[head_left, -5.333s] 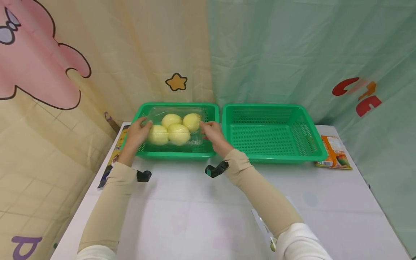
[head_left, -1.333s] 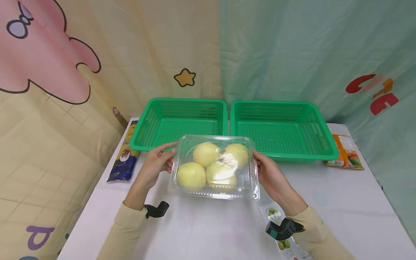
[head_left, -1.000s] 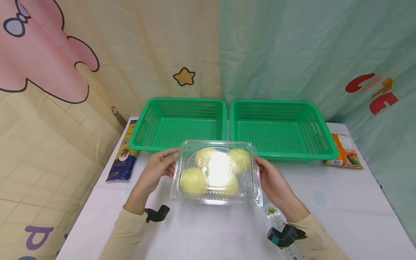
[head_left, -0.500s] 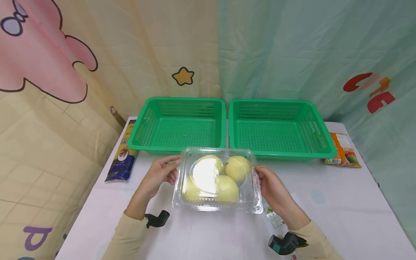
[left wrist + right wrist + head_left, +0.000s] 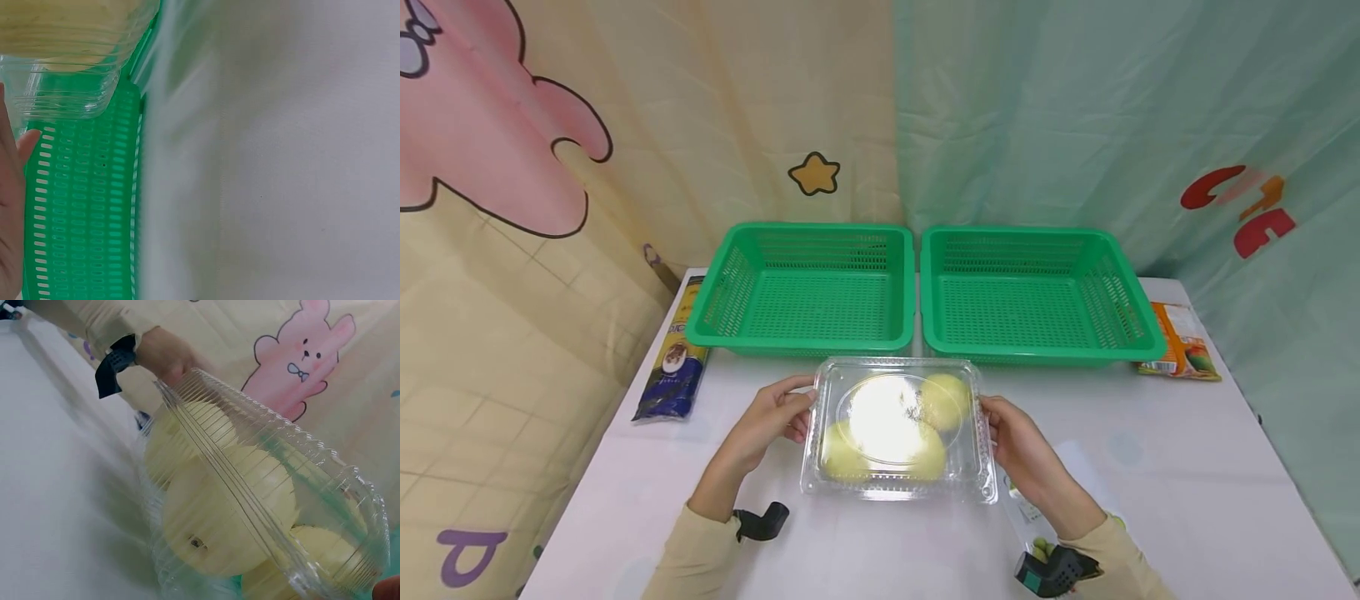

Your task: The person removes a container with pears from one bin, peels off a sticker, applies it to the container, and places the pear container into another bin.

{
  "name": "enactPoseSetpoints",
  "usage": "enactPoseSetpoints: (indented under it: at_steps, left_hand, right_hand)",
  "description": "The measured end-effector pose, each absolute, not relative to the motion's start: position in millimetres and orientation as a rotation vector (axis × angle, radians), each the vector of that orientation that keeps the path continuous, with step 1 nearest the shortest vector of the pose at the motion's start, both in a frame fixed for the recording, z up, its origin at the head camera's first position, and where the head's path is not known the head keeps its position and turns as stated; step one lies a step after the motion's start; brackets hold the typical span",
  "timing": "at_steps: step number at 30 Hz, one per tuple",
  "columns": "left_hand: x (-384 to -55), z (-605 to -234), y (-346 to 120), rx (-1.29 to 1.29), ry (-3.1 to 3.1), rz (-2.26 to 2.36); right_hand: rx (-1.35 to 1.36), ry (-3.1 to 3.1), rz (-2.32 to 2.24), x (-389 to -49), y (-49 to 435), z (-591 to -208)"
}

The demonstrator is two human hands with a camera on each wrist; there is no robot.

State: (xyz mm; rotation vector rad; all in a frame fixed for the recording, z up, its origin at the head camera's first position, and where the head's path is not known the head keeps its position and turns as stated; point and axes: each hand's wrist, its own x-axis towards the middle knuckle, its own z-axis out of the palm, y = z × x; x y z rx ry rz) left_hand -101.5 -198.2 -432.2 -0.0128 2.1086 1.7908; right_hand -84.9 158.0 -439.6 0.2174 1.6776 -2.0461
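Observation:
A clear plastic clamshell box [image 5: 973, 471] with several round pale yellow fruits [image 5: 946, 402] inside is held above the table, in front of the two baskets. My left hand [image 5: 766, 423] grips its left edge, thumb on the near side. On the right edge, my right hand [image 5: 1026, 450] pinches the box. Glare on the lid hides part of the fruits in the head view. The right wrist view shows the ribbed side of the box [image 5: 250, 481] close up, with the left hand [image 5: 165, 356] at its far end. In the left wrist view, one box corner [image 5: 69, 103] appears beside the left hand [image 5: 9, 212].
Two green plastic baskets, left [image 5: 805, 343] and right [image 5: 1045, 350], stand side by side at the back of the white table [image 5: 850, 550]. A blue and yellow packet [image 5: 673, 358] lies at left, an orange packet [image 5: 1183, 346] at right. A flat fruit-printed bag [image 5: 1021, 510] lies under my right forearm.
The fruit box has come up out of the left basket and toward me, to the middle. Over the last second both hands have drawn it a little nearer, keeping their grip.

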Motion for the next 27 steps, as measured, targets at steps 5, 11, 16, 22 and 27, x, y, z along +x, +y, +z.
enactPoseSetpoints:
  at_steps: [5,11,16,22,27]
  left_hand:
    - [-101.6,-434.9,-196.9,-0.014,2.115,1.796]
    - [-100.4,-433.5,-196.3,-0.004,2.113,1.792]
    - [-99.5,-433.1,-196.2,-0.015,2.116,1.784]
    - [-99.7,-435.0,-195.7,-0.001,2.111,1.783]
    - [-99.7,-437.7,-195.7,-0.004,2.117,1.768]
  right_hand:
    - [0.246,1.699,-2.027,-84.7,157.4,-442.1]
    - [0.28,1.711,-2.015,-83.9,158.0,-445.3]
    - [0.286,1.72,-1.99,-82.9,159.3,-448.4]
    - [0.299,1.733,-1.99,-83.6,159.3,-450.2]
    - [0.289,1.734,-1.988,-83.8,160.4,-451.6]
